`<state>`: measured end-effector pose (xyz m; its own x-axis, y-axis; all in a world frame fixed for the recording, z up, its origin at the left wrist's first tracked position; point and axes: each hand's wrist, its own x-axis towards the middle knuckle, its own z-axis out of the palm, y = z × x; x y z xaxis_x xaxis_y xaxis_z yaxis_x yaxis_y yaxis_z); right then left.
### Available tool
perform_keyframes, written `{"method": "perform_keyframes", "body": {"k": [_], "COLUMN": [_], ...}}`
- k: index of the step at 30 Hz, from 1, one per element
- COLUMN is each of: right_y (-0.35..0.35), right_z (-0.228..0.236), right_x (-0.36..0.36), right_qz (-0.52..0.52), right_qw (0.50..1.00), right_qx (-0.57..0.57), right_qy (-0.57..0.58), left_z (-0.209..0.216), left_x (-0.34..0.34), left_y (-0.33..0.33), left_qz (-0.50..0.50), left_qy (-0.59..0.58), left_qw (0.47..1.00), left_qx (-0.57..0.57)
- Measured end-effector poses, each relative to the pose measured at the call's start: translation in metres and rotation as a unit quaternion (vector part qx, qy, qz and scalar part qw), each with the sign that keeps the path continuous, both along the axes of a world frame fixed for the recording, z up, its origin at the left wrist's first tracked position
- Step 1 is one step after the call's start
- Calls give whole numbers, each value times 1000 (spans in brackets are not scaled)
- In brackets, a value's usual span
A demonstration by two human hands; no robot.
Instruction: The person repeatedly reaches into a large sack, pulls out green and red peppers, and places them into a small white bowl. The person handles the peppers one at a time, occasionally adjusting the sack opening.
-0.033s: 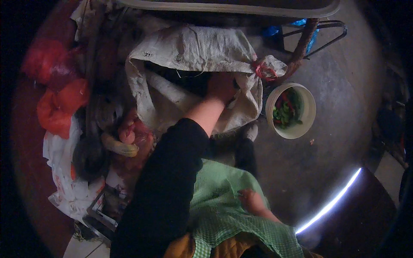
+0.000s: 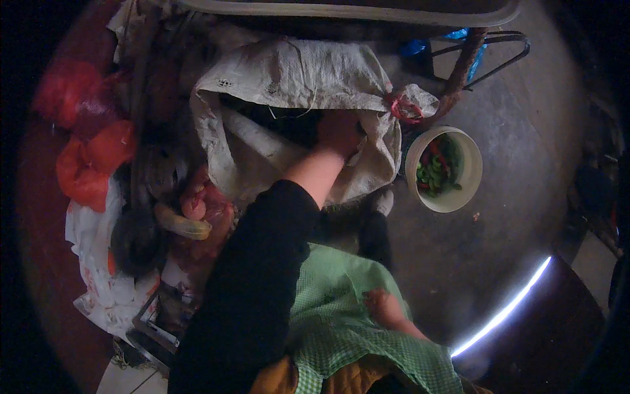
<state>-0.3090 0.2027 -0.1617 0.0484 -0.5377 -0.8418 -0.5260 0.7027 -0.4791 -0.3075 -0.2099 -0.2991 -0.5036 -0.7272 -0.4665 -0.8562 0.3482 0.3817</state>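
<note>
My left hand (image 2: 338,134) reaches into the mouth of a worn, off-white woven sack (image 2: 308,69), its black-sleeved forearm crossing the sack's near rim. Deep shade inside hides the fingers and whatever they touch. A red tie (image 2: 403,108) cinches one corner of the sack on the right. Lower down, my right hand (image 2: 384,307) lies against a green checked apron (image 2: 338,279) with its fingers curled; anything within them is hidden. Right of the sack stands a cream bucket (image 2: 469,174) holding green and red peppers (image 2: 436,171).
Red plastic bags (image 2: 98,161), a white bag (image 2: 98,243) and a yellowish, rounded piece of produce (image 2: 184,223) crowd the left side. A large dark basin rim (image 2: 354,13) spans the far edge. A metal-framed stand (image 2: 505,39) with blue plastic is at the far right.
</note>
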Motion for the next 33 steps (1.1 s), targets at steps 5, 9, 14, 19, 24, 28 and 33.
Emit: {"method": "perform_keyframes", "body": {"k": [5,9,14,19,24,28,33], "right_y": [18,23,20,13,-11,-50,-121], "right_z": [-11,-11,-1,6,17,48,117], "right_x": [4,-1,-6,-6,-20,-37,-63], "right_qz": [9,-37,0,15,77,21,-80], "right_qw": [1000,999,998,996,982,978,962], "right_qx": [9,3,-44,-56,-149,-192,-259], "right_qy": [5,5,40,70,84,83,-3], "left_z": [-29,-28,-5,36,140,229,330], "left_x": [-18,-5,27,78,139,164,174], "left_y": [-15,-14,-17,-27,-7,16,30], "left_qz": [-61,21,-38,71,84,307,342], "left_qy": [54,88,125,246,312,459,630], "left_qw": [984,988,987,966,944,821,614], "left_qx": [-159,-124,-88,40,59,149,329]}}
